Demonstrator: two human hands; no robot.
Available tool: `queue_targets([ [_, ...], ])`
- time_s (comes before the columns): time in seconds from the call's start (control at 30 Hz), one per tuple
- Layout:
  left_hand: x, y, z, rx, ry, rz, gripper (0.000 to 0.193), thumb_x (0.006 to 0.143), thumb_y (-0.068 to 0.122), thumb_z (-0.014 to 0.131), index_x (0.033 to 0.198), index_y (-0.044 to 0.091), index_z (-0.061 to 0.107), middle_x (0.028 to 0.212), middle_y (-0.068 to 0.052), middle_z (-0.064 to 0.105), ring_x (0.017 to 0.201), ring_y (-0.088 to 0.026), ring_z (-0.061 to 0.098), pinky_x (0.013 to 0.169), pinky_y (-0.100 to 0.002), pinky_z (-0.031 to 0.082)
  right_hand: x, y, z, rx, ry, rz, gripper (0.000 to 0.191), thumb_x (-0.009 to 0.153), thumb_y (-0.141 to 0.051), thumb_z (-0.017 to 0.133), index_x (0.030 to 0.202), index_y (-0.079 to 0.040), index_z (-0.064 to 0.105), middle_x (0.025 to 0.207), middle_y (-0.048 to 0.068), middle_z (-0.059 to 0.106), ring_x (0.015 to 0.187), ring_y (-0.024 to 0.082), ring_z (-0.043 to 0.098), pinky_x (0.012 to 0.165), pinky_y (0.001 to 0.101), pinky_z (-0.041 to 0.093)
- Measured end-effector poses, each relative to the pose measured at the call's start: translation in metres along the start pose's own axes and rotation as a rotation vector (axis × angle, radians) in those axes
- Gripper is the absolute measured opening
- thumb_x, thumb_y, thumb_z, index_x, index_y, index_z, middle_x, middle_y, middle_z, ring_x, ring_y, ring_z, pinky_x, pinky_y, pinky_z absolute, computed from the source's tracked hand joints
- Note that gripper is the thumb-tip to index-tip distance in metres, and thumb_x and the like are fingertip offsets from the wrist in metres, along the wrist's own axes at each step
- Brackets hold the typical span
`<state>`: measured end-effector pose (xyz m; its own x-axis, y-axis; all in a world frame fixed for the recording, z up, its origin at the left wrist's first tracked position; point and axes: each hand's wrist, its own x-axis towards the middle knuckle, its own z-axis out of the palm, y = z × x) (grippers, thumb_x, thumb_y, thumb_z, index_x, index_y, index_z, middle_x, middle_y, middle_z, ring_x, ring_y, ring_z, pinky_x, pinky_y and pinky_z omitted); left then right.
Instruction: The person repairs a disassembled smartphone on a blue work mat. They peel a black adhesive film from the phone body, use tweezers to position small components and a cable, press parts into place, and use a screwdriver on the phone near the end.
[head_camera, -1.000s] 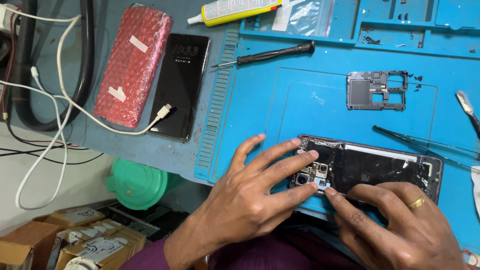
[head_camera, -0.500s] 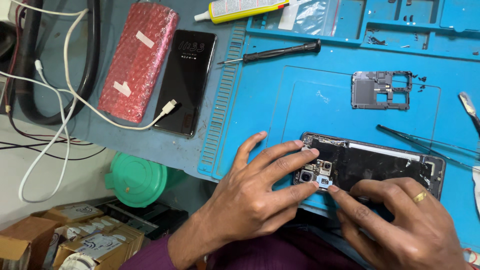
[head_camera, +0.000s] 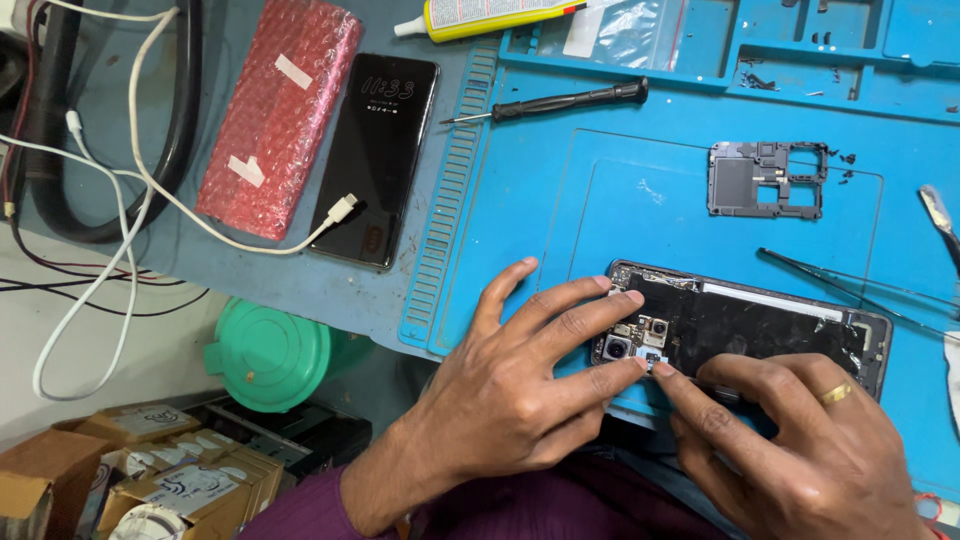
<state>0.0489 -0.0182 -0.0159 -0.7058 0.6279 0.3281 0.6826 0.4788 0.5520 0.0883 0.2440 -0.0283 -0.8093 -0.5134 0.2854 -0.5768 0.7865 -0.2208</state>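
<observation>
An opened black phone lies back-off on the blue work mat, its camera modules showing at the left end. My left hand rests on that end, fingers spread over the frame, fingertips by the cameras. My right hand, a gold ring on one finger, presses a fingertip at the small part just below the cameras. The two forefingers almost meet there. Whether a part is pinched between them is hidden.
A metal shield plate lies on the mat above the phone, a black screwdriver farther up, tweezers at right. Off the mat: a second phone on a white cable, a red bubble-wrap packet, a glue tube, a green lid.
Both hands stay on the opened phone's camera end. My right forefinger has crept closer to the left one; the view has drifted slightly.
</observation>
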Motion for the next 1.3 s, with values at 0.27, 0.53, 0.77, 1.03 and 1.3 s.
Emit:
queue_targets([
  [0.27,0.0,0.001,0.0,0.018,-0.007,-0.006,0.041,0.084,0.023,0.08,0.124,0.02,0.073,0.153,-0.006,0.056,0.145,-0.028,0.051,0.125,-0.066,0.027,-0.001,-0.001,0.002,-0.002,0.016,-0.006,0.051,0.067,-0.015,0.084,0.117,-0.02,0.078,0.1,0.002,0.067,0.082,0.022,0.062,0.077,0.0385,0.055],
  [0.53,-0.002,-0.001,0.001,-0.023,0.089,-0.074,0.036,0.09,0.018,0.075,0.126,0.02,0.072,0.154,-0.005,0.056,0.145,-0.026,0.056,0.129,-0.06,0.029,0.003,-0.003,-0.001,0.002,0.039,0.006,0.049,0.068,-0.014,0.084,0.116,-0.018,0.078,0.099,0.002,0.067,0.081,0.022,0.062,0.076,0.0369,0.054],
  [0.77,0.004,0.001,0.0,-0.074,0.089,-0.145,0.04,0.095,0.021,0.072,0.134,0.02,0.066,0.157,-0.007,0.054,0.147,-0.028,0.054,0.129,-0.059,0.028,0.012,-0.02,-0.005,0.017,0.077,0.112,0.043,0.07,-0.012,0.086,0.112,-0.015,0.078,0.095,0.002,0.069,0.082,0.021,0.064,0.073,0.036,0.054],
  [1.03,0.02,-0.019,-0.018,-0.138,-0.103,-0.054,0.08,0.089,0.034,0.078,0.158,0.019,0.04,0.157,-0.014,0.049,0.145,-0.033,0.049,0.117,-0.05,0.037,0.032,-0.006,-0.019,0.189,0.013,0.184,0.034,0.072,-0.013,0.084,0.105,-0.015,0.079,0.092,0.004,0.07,0.078,0.02,0.067,0.066,0.0348,0.053],
  [1.3,0.025,-0.026,-0.006,-0.158,-0.076,-0.032,0.082,0.084,0.036,0.082,0.154,0.021,0.042,0.151,-0.009,0.052,0.14,-0.029,0.05,0.111,-0.048,0.038,0.038,-0.007,-0.019,0.222,-0.109,0.385,0.025,0.076,-0.018,0.085,0.101,-0.02,0.083,0.082,-0.002,0.069,0.068,0.013,0.066,0.061,0.0326,0.053],
])
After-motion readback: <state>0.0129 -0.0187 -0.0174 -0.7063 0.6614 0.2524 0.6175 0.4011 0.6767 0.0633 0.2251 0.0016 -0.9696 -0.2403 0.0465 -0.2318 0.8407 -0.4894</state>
